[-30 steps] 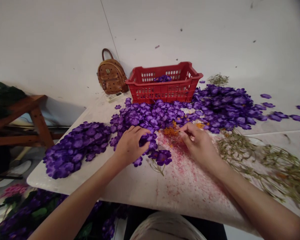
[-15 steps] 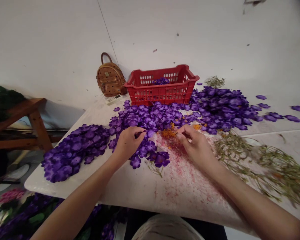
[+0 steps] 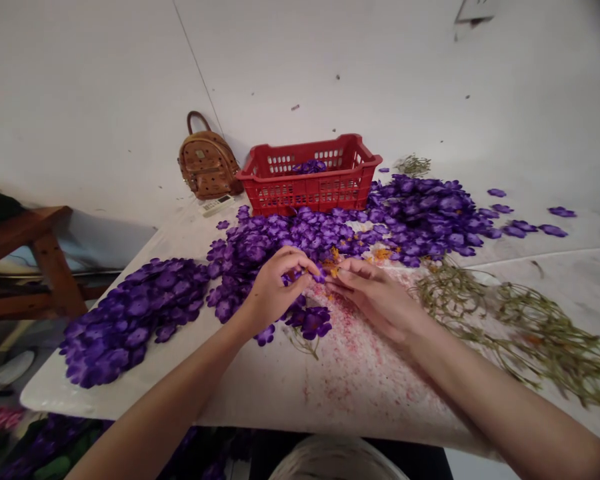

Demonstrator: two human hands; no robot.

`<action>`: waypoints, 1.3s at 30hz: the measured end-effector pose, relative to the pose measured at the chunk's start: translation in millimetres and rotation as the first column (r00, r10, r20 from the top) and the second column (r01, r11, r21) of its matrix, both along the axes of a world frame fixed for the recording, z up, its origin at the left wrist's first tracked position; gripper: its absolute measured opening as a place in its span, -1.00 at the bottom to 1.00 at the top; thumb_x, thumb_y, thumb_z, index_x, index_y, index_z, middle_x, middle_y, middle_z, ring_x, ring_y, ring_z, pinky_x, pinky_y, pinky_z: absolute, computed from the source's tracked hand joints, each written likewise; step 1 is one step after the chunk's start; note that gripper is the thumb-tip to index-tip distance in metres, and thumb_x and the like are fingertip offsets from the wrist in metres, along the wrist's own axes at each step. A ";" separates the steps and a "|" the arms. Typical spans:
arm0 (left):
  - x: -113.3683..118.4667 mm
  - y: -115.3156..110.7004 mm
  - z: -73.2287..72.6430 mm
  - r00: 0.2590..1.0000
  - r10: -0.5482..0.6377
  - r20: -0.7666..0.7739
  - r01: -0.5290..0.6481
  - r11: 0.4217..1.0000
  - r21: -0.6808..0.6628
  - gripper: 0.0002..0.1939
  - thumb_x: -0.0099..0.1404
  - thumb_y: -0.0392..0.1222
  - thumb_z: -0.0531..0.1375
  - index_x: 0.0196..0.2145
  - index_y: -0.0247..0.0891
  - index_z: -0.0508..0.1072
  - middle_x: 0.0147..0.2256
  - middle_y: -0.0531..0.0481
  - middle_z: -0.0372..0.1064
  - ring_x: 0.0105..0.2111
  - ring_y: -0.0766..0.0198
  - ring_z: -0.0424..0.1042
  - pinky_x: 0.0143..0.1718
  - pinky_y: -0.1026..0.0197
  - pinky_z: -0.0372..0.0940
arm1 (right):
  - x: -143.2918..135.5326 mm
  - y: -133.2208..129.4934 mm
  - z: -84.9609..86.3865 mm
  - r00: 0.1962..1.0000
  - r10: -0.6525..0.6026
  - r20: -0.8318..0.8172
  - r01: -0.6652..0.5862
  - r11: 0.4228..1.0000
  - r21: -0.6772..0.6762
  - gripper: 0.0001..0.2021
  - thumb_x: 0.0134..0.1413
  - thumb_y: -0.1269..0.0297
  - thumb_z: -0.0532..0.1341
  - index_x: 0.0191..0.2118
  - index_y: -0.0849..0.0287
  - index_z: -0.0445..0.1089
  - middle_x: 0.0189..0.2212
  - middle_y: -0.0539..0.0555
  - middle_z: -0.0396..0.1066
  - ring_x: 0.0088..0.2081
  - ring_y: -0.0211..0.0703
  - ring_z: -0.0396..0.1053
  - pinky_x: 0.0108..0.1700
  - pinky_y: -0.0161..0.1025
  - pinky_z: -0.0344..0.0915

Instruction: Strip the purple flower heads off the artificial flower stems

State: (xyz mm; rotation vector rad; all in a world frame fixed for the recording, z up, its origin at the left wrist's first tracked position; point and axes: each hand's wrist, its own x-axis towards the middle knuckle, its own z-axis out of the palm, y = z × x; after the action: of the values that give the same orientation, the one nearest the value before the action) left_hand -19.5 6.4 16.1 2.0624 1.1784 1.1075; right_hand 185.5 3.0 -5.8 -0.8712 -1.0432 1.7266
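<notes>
My left hand [image 3: 280,283] is closed in a pinch on a purple flower piece [image 3: 319,272] above the middle of the table. Close beside it on the right, my right hand [image 3: 370,287] has its fingertips pinched on a small orange piece [image 3: 335,272]. The two sets of fingertips nearly meet. Loose purple blossoms [image 3: 260,240] are heaped just behind my hands. Below my left fingers, an assembled purple flower [image 3: 315,323] lies with its green stem [image 3: 305,345]. More orange pieces [image 3: 381,255] are scattered behind my right hand.
A red crate [image 3: 310,190] holding some purple blossoms stands at the back, beside a brown backpack [image 3: 209,163]. Blossom piles lie at left [image 3: 135,313] and back right [image 3: 430,210]. Green stems [image 3: 545,320] spread across the right side. A wooden stand [image 3: 50,267] is at far left.
My left hand has moved right, bringing the purple piece up to my right fingertips. The whole view has shifted slightly.
</notes>
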 end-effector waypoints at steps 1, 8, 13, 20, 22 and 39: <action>2.6 -0.8 -1.3 1.000 -0.016 0.027 0.017 1.000 -0.010 -0.84 0.27 -0.38 0.19 -0.32 -0.22 0.58 -0.24 -0.06 0.42 -0.23 0.25 0.44 -0.23 0.25 0.33 | -0.7 -0.9 1.0 0.999 0.034 -0.042 -0.036 0.998 -0.050 -0.72 -0.07 0.13 0.48 -0.45 0.10 0.40 -0.37 -0.01 0.35 -0.22 -0.15 0.37 0.03 -0.12 0.33; 11.2 -3.0 -14.7 0.980 -0.013 0.199 0.042 0.989 -0.142 -0.90 0.28 -0.32 0.19 -0.34 -0.25 0.52 -0.26 -0.06 0.43 -0.23 0.24 0.44 -0.19 0.22 0.34 | -1.3 -3.7 1.0 0.983 -0.004 0.186 -0.019 0.992 0.124 -0.73 0.11 0.11 0.35 -0.45 0.11 0.34 -0.48 -0.05 0.25 -0.39 -0.22 0.21 -0.27 -0.21 0.23; 18.9 -4.3 -17.1 0.932 0.154 0.327 -0.014 0.919 -0.394 -0.79 0.36 -0.09 0.20 -0.20 -0.28 0.51 -0.31 -0.05 0.50 -0.35 0.27 0.45 -0.27 0.22 0.35 | 0.4 -1.4 -0.1 0.887 -0.172 0.428 -0.022 0.911 0.412 -0.80 0.21 0.19 0.20 -0.42 0.11 0.29 -0.48 -0.03 0.25 -0.42 -0.21 0.16 -0.35 -0.23 0.09; 24.0 -6.0 -17.1 0.919 0.231 0.319 -0.013 0.828 -0.561 -0.77 0.20 -0.06 0.33 -0.29 -0.29 0.54 -0.41 0.01 0.47 -0.43 0.29 0.42 -0.33 0.24 0.32 | 1.2 2.2 -3.9 0.812 -0.256 0.525 -0.076 0.845 0.529 -0.82 0.21 0.23 0.13 -0.42 0.10 0.26 -0.49 -0.01 0.28 -0.43 -0.18 0.22 -0.35 -0.22 0.13; 23.6 -6.6 -19.0 0.908 0.235 0.347 0.010 0.815 -0.579 -0.76 0.17 -0.05 0.35 -0.32 -0.30 0.52 -0.43 0.03 0.44 -0.45 0.32 0.39 -0.36 0.25 0.31 | 1.1 1.5 -4.0 0.795 -0.277 0.540 -0.078 0.836 0.544 -0.82 0.23 0.23 0.12 -0.42 0.10 0.25 -0.50 -0.01 0.28 -0.44 -0.18 0.22 -0.36 -0.22 0.12; 24.9 -9.1 -24.8 0.904 0.119 0.411 0.059 0.917 -0.395 -0.81 0.34 -0.13 0.23 -0.27 -0.31 0.56 -0.38 -0.03 0.51 -0.39 0.31 0.45 -0.32 0.28 0.35 | -1.2 -0.8 -4.6 0.849 -0.211 0.484 -0.034 0.893 0.448 -0.82 0.18 0.19 0.16 -0.42 0.10 0.24 -0.47 -0.01 0.26 -0.40 -0.16 0.22 -0.30 -0.19 0.13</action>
State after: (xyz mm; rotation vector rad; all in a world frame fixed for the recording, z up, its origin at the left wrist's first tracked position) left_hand 5.3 -2.8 -8.7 1.4033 1.1017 1.1462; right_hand 184.3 2.3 -10.4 -1.0924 -1.6505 1.1043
